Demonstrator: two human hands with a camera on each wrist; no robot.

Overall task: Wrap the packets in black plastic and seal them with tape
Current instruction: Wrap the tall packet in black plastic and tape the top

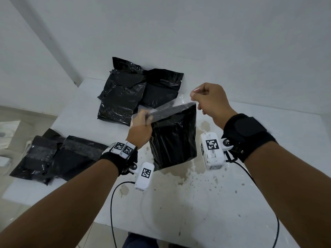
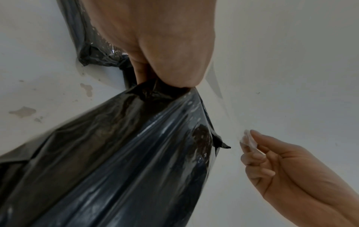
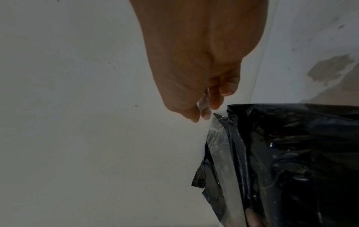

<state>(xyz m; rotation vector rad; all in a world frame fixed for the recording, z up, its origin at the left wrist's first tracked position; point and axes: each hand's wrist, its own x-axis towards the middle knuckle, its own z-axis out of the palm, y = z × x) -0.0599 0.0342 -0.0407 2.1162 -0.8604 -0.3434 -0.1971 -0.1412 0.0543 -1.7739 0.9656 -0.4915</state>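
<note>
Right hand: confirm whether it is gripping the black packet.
No: the right hand pinches only the clear tape, while the left hand holds the black packet.

Inspector A: What is the left hand [image 1: 141, 125] doing?

Inspector B: It is gripping with fingers curled, knuckles facing away, forearm reaching in from the near left. A black strap with white marker tiles is sitting on that wrist, and a white camera unit is hanging beneath it.

Inspector A: And the right hand [image 1: 210, 101]?

Inspector B: It is sitting higher and further right, thumb and forefinger pinching together, remaining fingers [image 2: 254, 159] curling into the palm. The right forearm is entering from the near right, wearing a wide black wrist band.
</note>
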